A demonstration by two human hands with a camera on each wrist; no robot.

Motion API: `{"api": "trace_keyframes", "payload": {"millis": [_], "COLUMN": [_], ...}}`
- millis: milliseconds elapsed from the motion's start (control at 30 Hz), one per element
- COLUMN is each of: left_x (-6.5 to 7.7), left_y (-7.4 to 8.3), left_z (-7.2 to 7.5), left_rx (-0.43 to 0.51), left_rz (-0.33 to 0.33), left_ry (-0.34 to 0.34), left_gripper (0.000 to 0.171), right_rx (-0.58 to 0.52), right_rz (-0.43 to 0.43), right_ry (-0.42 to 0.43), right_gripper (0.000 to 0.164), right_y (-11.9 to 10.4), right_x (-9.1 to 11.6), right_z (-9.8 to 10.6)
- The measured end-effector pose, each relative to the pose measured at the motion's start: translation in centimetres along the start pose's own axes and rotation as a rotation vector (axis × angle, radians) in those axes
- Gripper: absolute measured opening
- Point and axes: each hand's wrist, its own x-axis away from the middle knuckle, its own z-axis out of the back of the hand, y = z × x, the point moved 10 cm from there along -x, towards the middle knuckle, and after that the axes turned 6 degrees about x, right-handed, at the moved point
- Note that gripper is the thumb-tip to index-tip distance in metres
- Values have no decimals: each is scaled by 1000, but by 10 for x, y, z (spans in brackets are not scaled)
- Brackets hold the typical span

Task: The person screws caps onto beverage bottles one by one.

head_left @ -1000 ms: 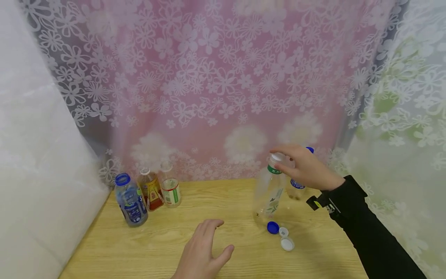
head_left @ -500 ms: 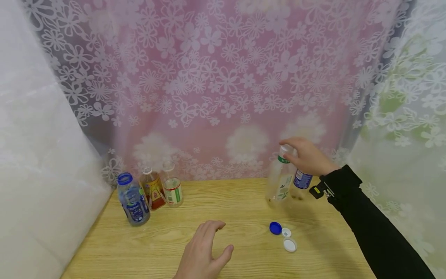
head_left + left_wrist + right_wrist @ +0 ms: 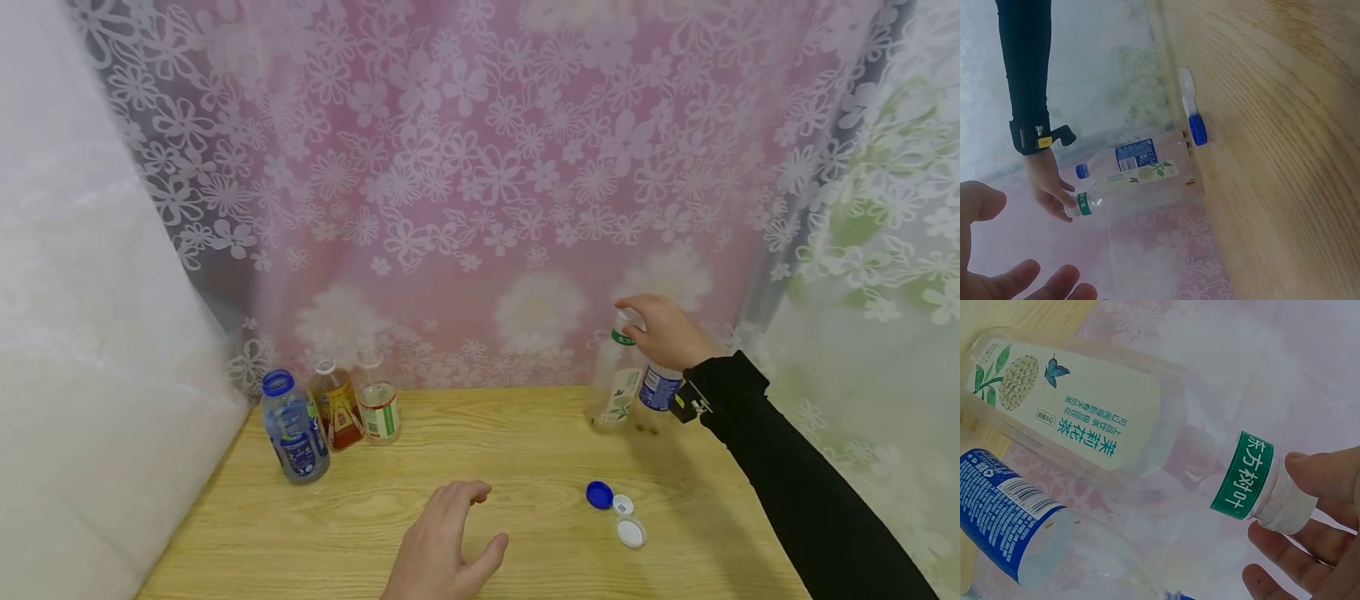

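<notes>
My right hand (image 3: 671, 329) holds a clear plastic tea bottle (image 3: 618, 387) at its top, thumb on one side and fingers on the other. Up close in the right wrist view, the bottle's white top (image 3: 1291, 503) sits between them, above a green neck band (image 3: 1244, 475). The bottle stands upright at the back right of the table, beside a clear bottle with a blue label (image 3: 660, 387), which my right hand and wrist partly hide. Over the front of the table, my left hand (image 3: 446, 542) is held with fingers spread from the thumb, touching nothing.
A blue cap (image 3: 599, 495), a small white cap (image 3: 622, 505) and a larger white cap (image 3: 631, 532) lie at front right. At the back left stand a blue-rimmed bottle (image 3: 296, 442), an amber-labelled bottle (image 3: 337, 412) and a clear bottle (image 3: 378, 408). A flowered curtain (image 3: 480, 208) hangs behind.
My right hand has moved the tea bottle back and to the right, from behind the caps to beside the blue-labelled bottle. My left hand has hardly moved.
</notes>
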Motion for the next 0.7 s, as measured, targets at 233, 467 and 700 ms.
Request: {"api": "trace_keyframes", "payload": {"millis": [233,467,700], "left_x": [1,1,-1], "left_y": [-2,0,-1], "left_z": [-1,0,-1], "left_rx": [6,3,-3], "left_rz": [-2,-26,-1], "left_ry": [4,17,-2], "left_gripper": [41,41,40], "right_rx": [31,25,37], "right_rz": [-26,-51,-48], "right_ry": [-5,1,7], "right_gripper": [45,44,45], "right_y": [11,18,19], "right_x": [-4,-7,-11], "right_z": [-9,-13,-14]}}
